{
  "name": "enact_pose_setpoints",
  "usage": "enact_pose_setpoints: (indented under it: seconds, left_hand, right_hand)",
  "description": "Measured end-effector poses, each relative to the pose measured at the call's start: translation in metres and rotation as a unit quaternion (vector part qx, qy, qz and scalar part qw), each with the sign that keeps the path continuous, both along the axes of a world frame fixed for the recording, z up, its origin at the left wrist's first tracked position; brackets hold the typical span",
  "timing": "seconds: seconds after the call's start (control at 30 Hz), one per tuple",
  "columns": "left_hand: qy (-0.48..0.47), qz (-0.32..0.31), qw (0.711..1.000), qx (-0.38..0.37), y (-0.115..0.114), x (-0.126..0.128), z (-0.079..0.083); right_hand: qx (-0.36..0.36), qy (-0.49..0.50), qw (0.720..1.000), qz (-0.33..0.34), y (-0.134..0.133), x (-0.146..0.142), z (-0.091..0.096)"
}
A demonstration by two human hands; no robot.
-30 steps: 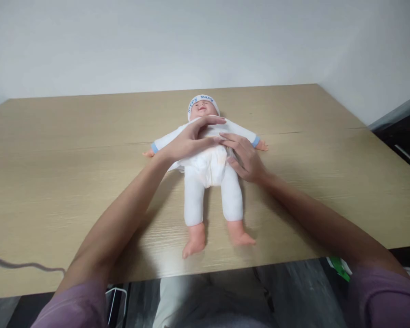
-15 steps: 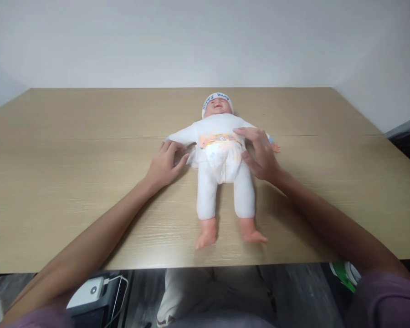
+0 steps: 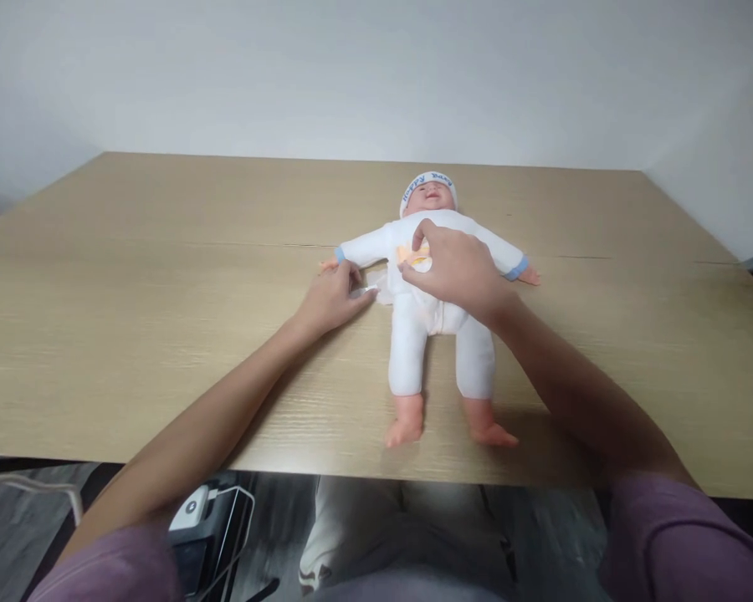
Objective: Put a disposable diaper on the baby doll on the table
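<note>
A baby doll (image 3: pixel 407 351) in white clothes and a white cap lies on its back on the wooden table (image 3: pixel 163 276), feet toward me. It wears a diaper (image 3: pixel 419 255) with an orange print at the waist. My left hand (image 3: pixel 334 294) pinches the diaper's white side tab at the doll's left flank, beside its outstretched arm. My right hand (image 3: pixel 455 272) lies over the doll's belly with fingers curled, pressing the diaper's front panel.
The table runs wide to the left and right of the doll, with a white wall behind. Below the front edge I see my light trousers (image 3: pixel 364 535), a small white device with cables (image 3: pixel 194 506), and a white cord (image 3: pixel 31 485).
My right hand moved from the doll's side onto its belly, covering the diaper front. My left hand closed into a pinch on the diaper's side tab. The view shifted left.
</note>
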State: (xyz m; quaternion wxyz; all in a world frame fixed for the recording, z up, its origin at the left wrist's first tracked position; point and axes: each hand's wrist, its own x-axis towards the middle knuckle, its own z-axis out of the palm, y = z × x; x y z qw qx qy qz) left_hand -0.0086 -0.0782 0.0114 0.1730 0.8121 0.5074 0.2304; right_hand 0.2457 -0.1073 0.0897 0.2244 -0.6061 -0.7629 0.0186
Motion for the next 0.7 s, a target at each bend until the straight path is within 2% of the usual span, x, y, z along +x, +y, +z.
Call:
enact_pose_setpoints:
  seconds: [0.13,0.23,0.33,0.43,0.57,0.7]
  left_hand:
    - [0.021,0.004,0.999,-0.049,0.004,0.001,0.004]
    - [0.010,-0.005,0.993,-0.119,0.008,0.000,0.015]
    - [-0.085,-0.015,0.982,-0.168,0.008,0.001,0.030]
    - [-0.190,-0.032,0.964,-0.182,0.005,0.008,0.041]
    - [-0.256,-0.049,0.948,-0.182,0.007,0.029,0.046]
    - [-0.284,-0.070,0.939,-0.182,0.010,0.056,0.049]
  right_hand:
    - [0.039,0.028,0.999,0.022,0.005,0.000,-0.009]
    - [0.019,0.010,1.000,-0.008,0.004,-0.003,-0.009]
    - [-0.006,0.007,1.000,-0.017,0.002,-0.006,-0.006]
    - [-0.012,0.015,1.000,-0.017,0.001,-0.007,-0.004]
    - [-0.059,-0.003,0.998,-0.029,-0.004,-0.008,0.004]
    - [-0.077,-0.014,0.997,-0.025,-0.010,-0.009,0.014]
